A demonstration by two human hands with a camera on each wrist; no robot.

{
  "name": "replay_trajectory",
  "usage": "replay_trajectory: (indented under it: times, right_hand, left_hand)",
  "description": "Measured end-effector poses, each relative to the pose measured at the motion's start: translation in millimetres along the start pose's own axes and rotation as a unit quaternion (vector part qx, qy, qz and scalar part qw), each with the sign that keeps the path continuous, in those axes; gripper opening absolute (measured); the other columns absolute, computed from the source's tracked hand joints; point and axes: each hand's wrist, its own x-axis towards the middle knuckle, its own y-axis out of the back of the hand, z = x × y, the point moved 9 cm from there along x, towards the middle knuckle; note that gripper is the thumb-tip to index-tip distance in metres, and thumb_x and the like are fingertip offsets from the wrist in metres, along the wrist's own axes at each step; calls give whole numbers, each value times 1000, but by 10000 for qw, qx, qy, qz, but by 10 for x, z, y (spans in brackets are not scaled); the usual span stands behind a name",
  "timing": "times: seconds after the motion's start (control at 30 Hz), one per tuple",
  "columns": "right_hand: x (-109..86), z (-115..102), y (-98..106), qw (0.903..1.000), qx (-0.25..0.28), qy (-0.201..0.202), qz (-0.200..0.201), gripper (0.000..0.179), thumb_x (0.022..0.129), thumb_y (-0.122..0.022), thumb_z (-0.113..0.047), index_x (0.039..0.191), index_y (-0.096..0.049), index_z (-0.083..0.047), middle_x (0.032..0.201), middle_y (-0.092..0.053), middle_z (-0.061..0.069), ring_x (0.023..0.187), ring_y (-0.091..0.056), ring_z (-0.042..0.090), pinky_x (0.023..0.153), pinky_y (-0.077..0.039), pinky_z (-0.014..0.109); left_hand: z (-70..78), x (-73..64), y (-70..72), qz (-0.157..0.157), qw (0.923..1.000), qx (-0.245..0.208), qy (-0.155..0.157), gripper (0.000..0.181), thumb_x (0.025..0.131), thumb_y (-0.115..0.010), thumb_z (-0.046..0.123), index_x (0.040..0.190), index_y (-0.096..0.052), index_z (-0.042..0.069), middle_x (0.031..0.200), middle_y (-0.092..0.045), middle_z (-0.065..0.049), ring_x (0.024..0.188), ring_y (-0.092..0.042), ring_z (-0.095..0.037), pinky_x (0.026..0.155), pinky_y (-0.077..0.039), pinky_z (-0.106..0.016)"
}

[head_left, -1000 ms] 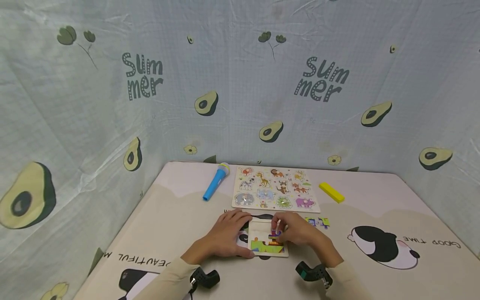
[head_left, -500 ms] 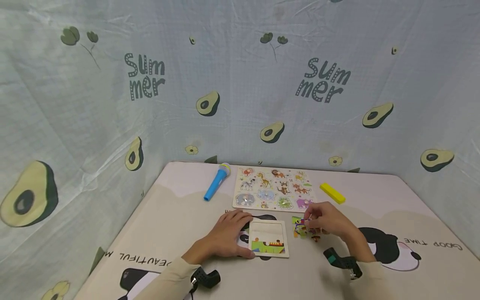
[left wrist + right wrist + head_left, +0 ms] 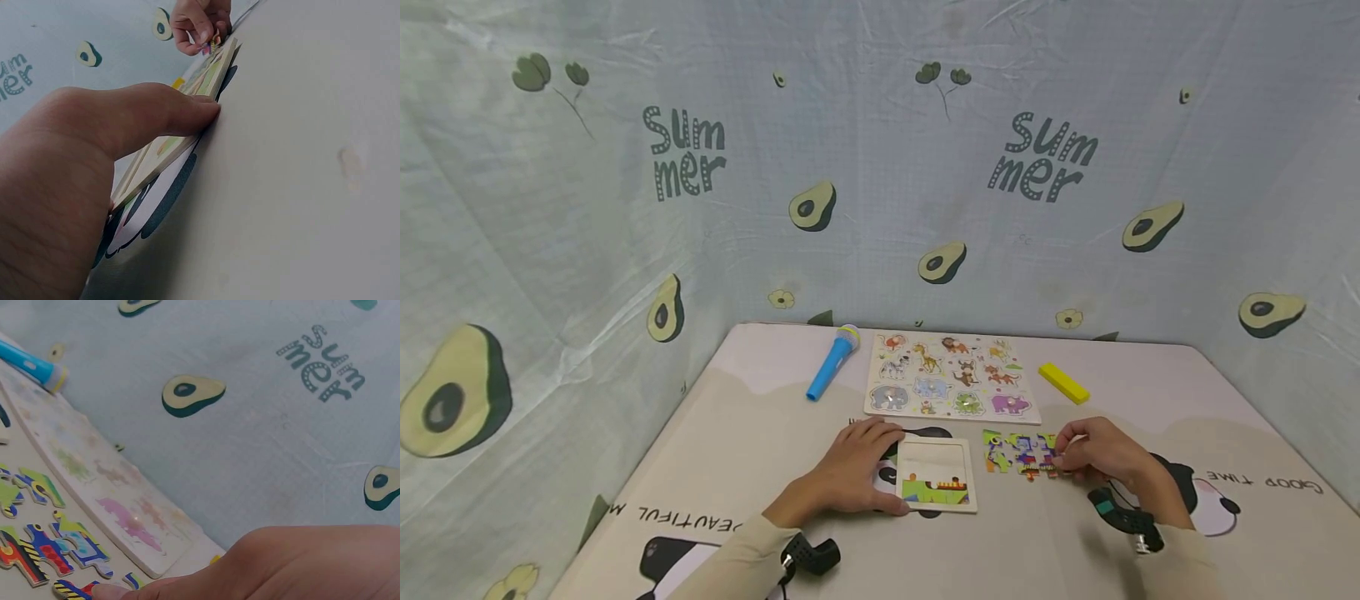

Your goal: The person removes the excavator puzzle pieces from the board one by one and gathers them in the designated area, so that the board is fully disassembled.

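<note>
A small wooden puzzle tray [image 3: 936,450] lies in front of me, with green, yellow and red pieces [image 3: 936,490] along its near side. My left hand [image 3: 853,471] rests at the tray's left side, and in the left wrist view its straight thumb [image 3: 194,114] presses the tray's edge. To the right of the tray lie several loose jigsaw pieces [image 3: 1018,450]. At their right end, my right hand [image 3: 1105,454] pinches a jigsaw piece [image 3: 74,590] with yellow-black stripes between thumb and fingers. In the right wrist view the hand hides part of that piece.
Behind the tray is an animal puzzle board [image 3: 951,379]. A blue toy microphone [image 3: 831,367] lies to the board's left, and a yellow block [image 3: 1063,383] to its right. A patterned curtain [image 3: 880,167] closes off the table's back and sides.
My right hand has moved right, from over the tray to the loose pieces. A striped piece that was at the tray a second ago is now out of it. My left hand stays put.
</note>
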Motion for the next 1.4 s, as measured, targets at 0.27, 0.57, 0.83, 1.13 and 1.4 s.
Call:
replay_trajectory:
  times: [0.27, 0.57, 0.83, 1.13, 1.4]
  right_hand:
    - [26, 15, 2, 9983, -311, -419, 248, 24, 84, -81, -12, 94, -61, -2, 76, -62, 7, 55, -54, 18, 48, -41, 24]
    - [0, -3, 58, 9917, -972, -628, 569, 29, 81, -85, -14, 87, -59, -3, 72, -60, 7, 55, -56, 18, 52, -48, 26]
    - [-18, -38, 64, 9912, -1083, -591, 472, 31, 81, -86, -17, 88, -59, -4, 70, -61, 7, 54, -57, 19, 50, -49, 27]
    - [11, -453, -85, 9910, -1212, 190, 537, 27, 83, -83, -15, 88, -58, -5, 69, -58, 7, 55, -55, 21, 50, -46, 30]
    - [160, -988, -787, 9826, -1277, 1338, 151, 15, 85, -78, -10, 90, -65, -7, 78, -58, 5, 62, -55, 19, 56, -50, 31]
  left_hand:
    - [-4, -9, -6, -30, 10000, 10, 11, 101, 72, -70, 76, 153, -44, 21, 157, -41, 2, 152, -25, -26, 122, -20, -55]
    - [5, -13, -6, -32, 10000, -20, 46, 101, 72, -70, 75, 152, -45, 20, 157, -41, 2, 151, -25, -26, 122, -20, -55]
    - [10, -19, -2, -64, 10000, 16, 60, 101, 72, -70, 75, 153, -44, 20, 158, -40, 2, 152, -25, -26, 122, -20, -55]
    - [-9, 6, 8, -53, 10000, 72, 39, 102, 72, -69, 76, 153, -44, 20, 158, -40, 1, 152, -25, -27, 122, -20, -55]
    - [-7, 5, -7, -69, 9999, 40, 77, 102, 71, -69, 76, 153, -44, 21, 158, -40, 1, 152, -24, -27, 122, -20, -56]
